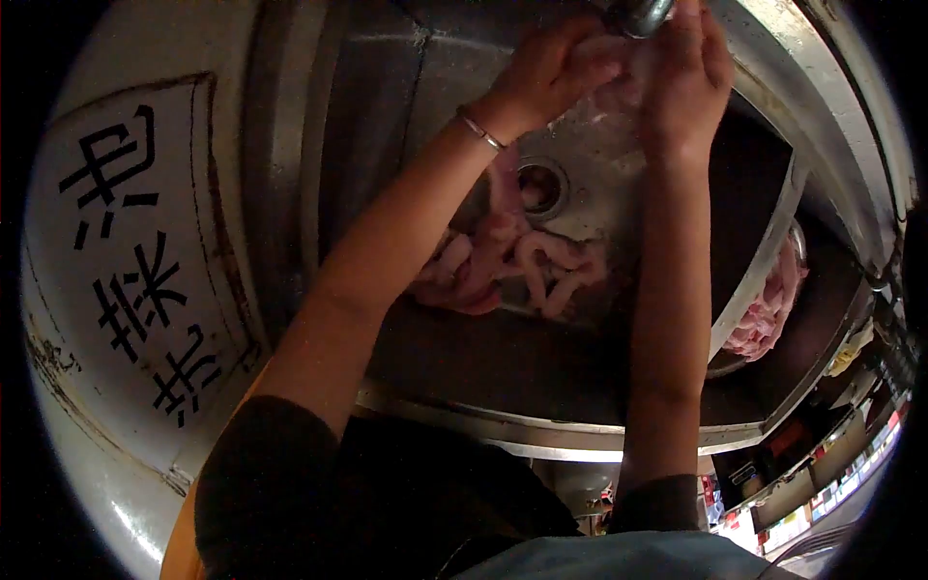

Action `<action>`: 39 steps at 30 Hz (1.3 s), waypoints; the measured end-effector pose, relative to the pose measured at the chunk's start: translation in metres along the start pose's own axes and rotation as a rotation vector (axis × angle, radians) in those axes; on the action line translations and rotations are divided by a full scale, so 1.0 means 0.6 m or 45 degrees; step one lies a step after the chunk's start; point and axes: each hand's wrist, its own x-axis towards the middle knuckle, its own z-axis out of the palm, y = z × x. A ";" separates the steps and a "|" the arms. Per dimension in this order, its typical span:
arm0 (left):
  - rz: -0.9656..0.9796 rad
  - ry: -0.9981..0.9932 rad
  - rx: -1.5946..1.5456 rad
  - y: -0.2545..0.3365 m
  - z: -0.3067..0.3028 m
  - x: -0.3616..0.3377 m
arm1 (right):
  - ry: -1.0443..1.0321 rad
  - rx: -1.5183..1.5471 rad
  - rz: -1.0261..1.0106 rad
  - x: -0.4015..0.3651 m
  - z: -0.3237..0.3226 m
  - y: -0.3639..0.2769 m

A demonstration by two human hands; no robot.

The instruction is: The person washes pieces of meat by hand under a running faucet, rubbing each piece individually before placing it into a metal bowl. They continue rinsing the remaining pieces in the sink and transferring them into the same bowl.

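Under the metal faucet (pixel 640 15) at the top of the view, my left hand (pixel 556 72) and my right hand (pixel 684 92) grip a pink, wet-looking piece of raw meat (pixel 621 92) between them. My left hand is closed around one side, a bracelet on its wrist. My right hand, slightly blurred, is closed at the other side. Below them on the sink floor lies a heap of pale pink, tube-like raw meat (pixel 503 253), resembling intestine. A part of it stretches up beside the round drain (pixel 539 188). My forearms hide parts of the sink.
A divider (pixel 764 261) separates this metal basin from another at right, where a bowl holds more raw meat (pixel 773 309). The sink's front rim (pixel 541 437) runs close to my body. At left stands a white sign (pixel 130 261) with black Chinese characters.
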 end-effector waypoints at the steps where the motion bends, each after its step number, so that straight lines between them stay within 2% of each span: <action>1: -0.188 0.132 -0.391 0.010 -0.011 0.007 | 0.108 0.442 -0.101 0.016 -0.001 0.022; 2: -0.373 0.264 -0.781 0.016 -0.017 0.013 | 0.214 0.886 -0.202 0.023 0.010 0.022; 3: -0.368 0.266 -0.781 0.016 -0.014 0.014 | 0.212 0.885 -0.206 0.021 0.008 0.011; 5: -0.440 0.215 -0.752 0.013 -0.001 0.009 | -0.162 0.493 -0.274 0.008 0.002 -0.025; 6: -0.440 0.215 -0.752 0.008 0.009 0.004 | -0.162 0.494 -0.274 -0.001 0.010 -0.034; 8: -0.400 0.320 -0.564 0.000 0.025 -0.006 | 0.169 0.475 -0.353 -0.011 0.032 -0.043; 9: -0.397 0.324 -0.562 -0.001 0.030 -0.011 | 0.165 0.475 -0.357 0.000 0.020 -0.030; 11: -0.312 0.534 -0.699 -0.004 0.042 -0.026 | 0.159 0.979 -0.300 0.026 -0.017 0.006; 12: -0.312 0.535 -0.701 -0.016 0.059 -0.046 | 0.158 0.977 -0.300 0.016 -0.001 -0.027; 14: -0.644 0.369 -0.634 -0.044 0.085 -0.082 | -0.338 0.481 -0.315 -0.008 0.017 -0.100; 15: -0.642 0.369 -0.636 -0.047 0.087 -0.092 | -0.337 0.479 -0.316 -0.005 0.016 -0.097; 17: -0.551 0.326 -0.313 -0.045 0.092 -0.106 | 0.201 -0.200 -0.323 0.002 0.008 -0.079; 18: -0.552 0.327 -0.316 -0.027 0.073 -0.086 | 0.158 0.101 -0.295 -0.009 0.025 -0.057; 19: -0.502 0.539 -0.583 -0.009 0.058 -0.059 | 0.156 0.099 -0.296 -0.013 0.030 -0.057; 20: -0.446 0.747 -0.849 0.009 0.035 -0.031 | 0.240 -0.258 -0.057 -0.020 0.037 -0.062; 21: -0.452 0.743 -0.846 0.018 0.017 -0.015 | 0.319 -0.611 0.191 -0.026 0.041 -0.063; 22: -0.330 0.680 -0.863 0.027 -0.002 -0.003 | 0.096 -0.504 0.230 -0.028 0.016 -0.042; 23: -0.207 0.617 -0.879 0.030 -0.007 0.000 | 0.096 -0.498 0.237 -0.032 0.018 -0.029; 25: -0.237 0.543 -0.782 0.017 0.001 -0.003 | 0.044 -0.491 -0.231 -0.036 0.019 -0.014; 26: -0.261 0.474 -0.689 0.002 0.011 -0.002 | 0.043 -0.490 -0.231 -0.033 0.020 -0.023; 28: -0.304 0.339 -0.510 -0.022 0.032 0.000 | -0.082 -0.054 -0.128 -0.021 0.017 -0.050; 29: -0.323 0.270 -0.423 -0.021 0.031 0.004 | -0.079 -0.058 -0.130 -0.020 0.012 -0.047; 31: -0.364 0.281 -0.406 -0.011 0.029 -0.005 | 0.096 -0.202 -0.464 -0.020 -0.001 -0.031; 32: -0.411 0.292 -0.388 -0.005 0.027 -0.012 | 0.102 -0.209 -0.457 -0.030 -0.015 -0.035; 34: -0.420 0.253 -0.411 -0.009 0.035 -0.022 | 0.246 -0.513 -0.359 -0.059 -0.051 -0.058; 36: -0.427 0.221 -0.430 -0.009 0.047 -0.044 | 0.456 -0.241 -0.196 -0.083 -0.072 -0.099; 37: -0.605 -0.036 -0.406 -0.005 0.057 -0.061 | 0.528 -0.251 -0.117 -0.100 -0.095 -0.131; 38: -0.776 -0.297 -0.380 0.003 0.071 -0.077 | 0.680 -0.178 0.124 -0.110 -0.104 -0.178; 39: -0.670 -0.407 -0.343 0.018 0.086 -0.098 | 0.645 -0.464 -0.062 -0.140 -0.115 -0.207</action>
